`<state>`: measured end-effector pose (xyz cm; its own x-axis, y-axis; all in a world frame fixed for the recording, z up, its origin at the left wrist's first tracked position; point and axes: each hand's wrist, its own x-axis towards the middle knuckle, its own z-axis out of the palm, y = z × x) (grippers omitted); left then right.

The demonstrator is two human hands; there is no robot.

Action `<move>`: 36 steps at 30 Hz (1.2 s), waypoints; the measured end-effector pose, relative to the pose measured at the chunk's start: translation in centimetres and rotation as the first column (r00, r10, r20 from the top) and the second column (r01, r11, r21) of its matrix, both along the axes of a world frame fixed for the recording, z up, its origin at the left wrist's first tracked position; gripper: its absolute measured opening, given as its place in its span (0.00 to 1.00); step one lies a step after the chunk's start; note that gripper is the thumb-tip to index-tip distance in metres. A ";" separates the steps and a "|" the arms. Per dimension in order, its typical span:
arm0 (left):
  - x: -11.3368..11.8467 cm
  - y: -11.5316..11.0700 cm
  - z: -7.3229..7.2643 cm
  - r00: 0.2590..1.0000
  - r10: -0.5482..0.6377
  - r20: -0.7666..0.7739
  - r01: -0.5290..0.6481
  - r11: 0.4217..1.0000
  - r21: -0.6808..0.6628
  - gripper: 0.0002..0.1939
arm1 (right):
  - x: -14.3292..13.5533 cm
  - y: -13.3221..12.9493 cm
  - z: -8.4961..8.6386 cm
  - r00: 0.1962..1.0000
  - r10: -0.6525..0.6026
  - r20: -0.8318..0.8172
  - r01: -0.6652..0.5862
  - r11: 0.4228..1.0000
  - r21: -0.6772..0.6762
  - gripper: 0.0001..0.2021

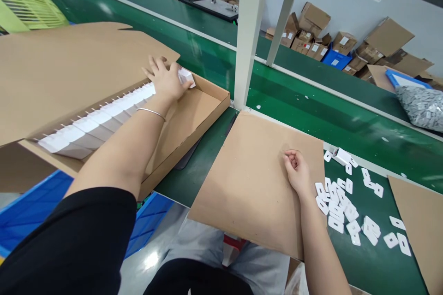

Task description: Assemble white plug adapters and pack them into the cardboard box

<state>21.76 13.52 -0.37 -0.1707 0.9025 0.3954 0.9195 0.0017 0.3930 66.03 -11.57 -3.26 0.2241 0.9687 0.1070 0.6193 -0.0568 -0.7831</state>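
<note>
My left hand (166,79) reaches into a shallow cardboard box (194,138) at the left. Its thumb and fingers are around a small white box (187,77), partly hidden by the hand. Beside it, a slanted row of small white boxes (104,117) lines the far side of the cardboard box. My right hand (296,170) rests over a flat cardboard sheet (242,170), its fingers loosely curled, with nothing visible in them. Just right of that hand lie many small white plastic pieces (337,207) with slots, scattered on the green table (367,262).
A pale upright post (251,32) stands behind the sheet. Another cardboard sheet (418,221) is at the right edge. Blue crates (148,221) sit below the cardboard box. A bag of grey pieces (422,103) lies at the far right, and a green fan (27,2) stands top left.
</note>
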 end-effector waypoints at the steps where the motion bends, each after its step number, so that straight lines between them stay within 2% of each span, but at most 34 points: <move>1: 0.0 0.1 0.0 1.000 0.014 0.008 -0.014 1.000 -0.006 0.34 | 0.0 0.0 0.0 1.000 0.000 -0.002 0.000 1.000 -0.003 0.14; 6: 0.0 0.4 0.0 0.997 0.043 -0.061 -0.044 0.999 0.000 0.33 | 0.0 -0.1 0.1 1.000 0.001 -0.013 -0.001 1.000 0.000 0.14; 13: 0.2 0.6 0.9 0.978 0.113 -0.173 -0.123 0.991 -0.049 0.33 | -0.1 -0.2 0.2 1.000 0.010 -0.001 -0.010 1.000 -0.015 0.13; 17: 0.5 0.2 0.8 0.959 0.125 -0.253 -0.140 0.989 -0.042 0.34 | -0.1 -0.1 0.1 1.000 0.014 0.006 -0.014 1.000 -0.020 0.13; 19: 0.5 -0.3 0.4 0.954 0.101 -0.282 -0.116 0.992 -0.039 0.35 | 0.0 0.0 0.0 1.000 0.023 0.021 -0.023 0.999 -0.022 0.13; 23: -0.3 -1.1 -0.7 0.925 -0.053 -0.375 0.032 0.998 -0.061 0.37 | 0.0 0.2 -0.2 0.998 0.044 0.047 -0.043 0.999 -0.023 0.13; 27: -1.0 -1.3 -0.9 0.923 -0.137 -0.360 0.110 0.989 -0.096 0.41 | 0.1 0.3 -0.4 0.997 0.039 0.061 -0.038 0.999 -0.017 0.12; 32: -1.4 -1.3 -0.2 0.941 -0.119 -0.315 0.109 0.993 -0.050 0.35 | 0.0 0.2 -0.4 0.996 0.031 0.079 -0.031 1.000 -0.008 0.12; 36: -2.0 -1.0 0.4 0.954 -0.120 -0.276 0.086 0.987 -0.133 0.37 | -0.3 0.1 -0.1 0.993 0.043 0.106 -0.040 0.999 -0.036 0.12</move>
